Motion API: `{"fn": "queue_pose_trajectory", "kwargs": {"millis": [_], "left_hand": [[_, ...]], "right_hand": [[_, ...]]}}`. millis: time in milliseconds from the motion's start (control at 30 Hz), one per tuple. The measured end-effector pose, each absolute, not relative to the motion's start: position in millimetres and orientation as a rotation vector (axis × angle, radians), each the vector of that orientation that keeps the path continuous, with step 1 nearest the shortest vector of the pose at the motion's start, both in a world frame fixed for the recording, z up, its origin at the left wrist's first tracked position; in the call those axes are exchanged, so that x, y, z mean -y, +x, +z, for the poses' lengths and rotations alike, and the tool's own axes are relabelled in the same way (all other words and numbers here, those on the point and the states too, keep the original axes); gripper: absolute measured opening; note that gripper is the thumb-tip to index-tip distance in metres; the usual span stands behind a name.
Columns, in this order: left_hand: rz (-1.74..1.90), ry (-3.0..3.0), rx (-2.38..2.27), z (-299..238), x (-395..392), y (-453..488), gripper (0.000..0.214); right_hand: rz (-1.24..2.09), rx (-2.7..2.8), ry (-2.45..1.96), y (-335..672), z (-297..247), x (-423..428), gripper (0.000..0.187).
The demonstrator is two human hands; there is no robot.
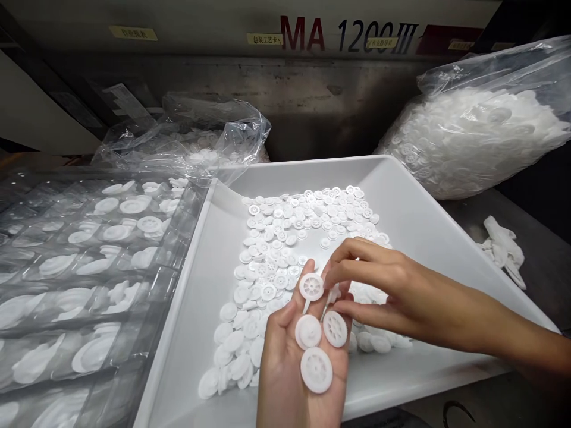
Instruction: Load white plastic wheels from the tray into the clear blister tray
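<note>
My left hand (303,374) is palm up over the tray, its fingers curled slightly around several white plastic gears (316,370). One spoked gear (311,286) with a thin stem lies by its fingertips. Another spoked gear (334,329) stands tilted at the edge of the palm. My right hand (379,285) comes in from the right, thumb and fingers closed around a small white plastic piece (333,292) with a thin stem, at the left hand's fingers. Part of that piece is hidden by the fingers. Many similar gears (267,291) lie loose in the tray beneath.
The large white tray (428,220) fills the middle. To its left are clear plastic compartment trays (173,261) holding white parts. A clear bag (250,128) of parts is behind, and a fuller bag (482,137) is at the right. A white glove (504,249) lies beside the tray.
</note>
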State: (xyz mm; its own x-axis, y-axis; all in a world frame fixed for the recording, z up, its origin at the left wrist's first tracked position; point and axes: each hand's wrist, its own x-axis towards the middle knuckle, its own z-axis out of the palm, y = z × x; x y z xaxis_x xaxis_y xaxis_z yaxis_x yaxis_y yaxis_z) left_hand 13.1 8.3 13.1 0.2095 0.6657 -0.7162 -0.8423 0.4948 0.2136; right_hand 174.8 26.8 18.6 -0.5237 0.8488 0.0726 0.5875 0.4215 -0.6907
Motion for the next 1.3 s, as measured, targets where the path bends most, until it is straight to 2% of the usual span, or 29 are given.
{"fn": "queue_pose_trajectory", "kwargs": {"millis": [133, 233, 467, 633, 833, 1067, 1300], "left_hand": [[1.070, -0.216, -0.785, 5, -7, 9, 0.038], [1.069, -0.223, -0.768, 4, -6, 7, 0.034], [1.074, -0.348, -0.756, 5, -9, 8, 0.041], [1.084, -0.376, -0.695, 3, -9, 7, 0.041], [1.072, -0.328, -0.720, 3, -7, 7, 0.038], [1.044, -0.305, -0.730, 4, -7, 5, 0.041], [0.961, -0.261, -0.745, 7, -10, 10, 0.045]], "right_hand": [[0.632, 2.446, -1.082, 179, 21, -28, 0.010], [0.445, 2.519, -1.001, 181, 28, -29, 0.018], [0.208, 2.525, -0.989, 184, 26, -31, 0.021], [0.257, 2.532, -1.028, 185, 22, -33, 0.015], [0.388, 2.509, -1.060, 186, 24, -32, 0.017], [0.357, 2.450, -1.090, 184, 31, -26, 0.013], [0.409, 2.411, -1.127, 171, 21, -28, 0.028]]}}
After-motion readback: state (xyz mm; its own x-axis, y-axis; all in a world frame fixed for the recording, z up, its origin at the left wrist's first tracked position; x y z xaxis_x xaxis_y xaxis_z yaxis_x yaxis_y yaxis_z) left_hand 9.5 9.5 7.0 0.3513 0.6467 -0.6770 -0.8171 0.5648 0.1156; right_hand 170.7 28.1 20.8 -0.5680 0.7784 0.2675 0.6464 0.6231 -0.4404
